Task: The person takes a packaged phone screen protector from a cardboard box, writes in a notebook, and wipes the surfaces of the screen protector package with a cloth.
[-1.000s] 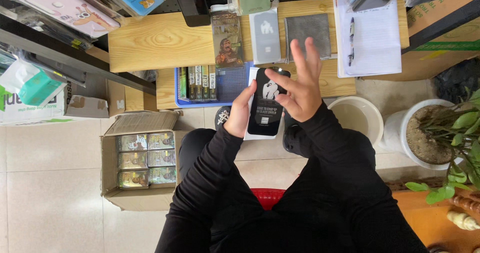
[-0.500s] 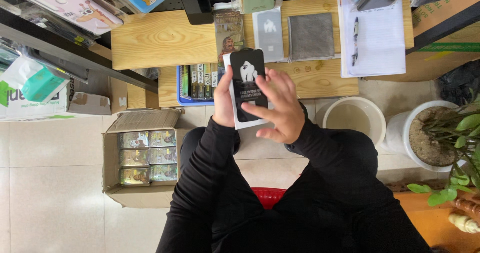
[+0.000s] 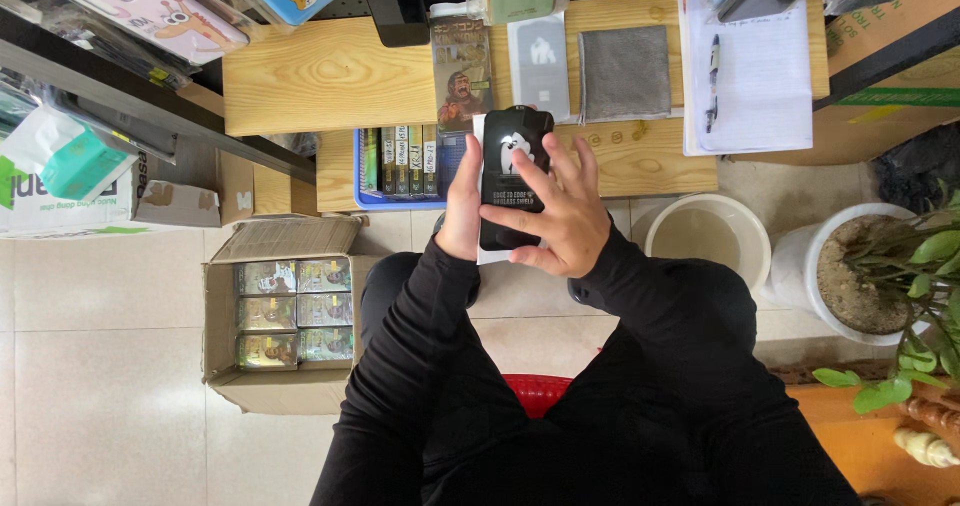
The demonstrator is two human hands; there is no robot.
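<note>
Fingers [image 3: 548, 181] of the right hand [image 3: 560, 221] lie spread across the front of the black packet [image 3: 512, 171], where half a second ago they curled lower over its near half; a second ago that hand was lifted clear, fingers wide. The left hand [image 3: 462, 211] grips the packet's left edge, thumb along the side, holding it and a white sheet behind it upright above the lap. The packet sits slightly farther from the body than before, over the near edge of the wooden bench [image 3: 330, 76], right of the blue tray [image 3: 395, 166] of boxes.
</note>
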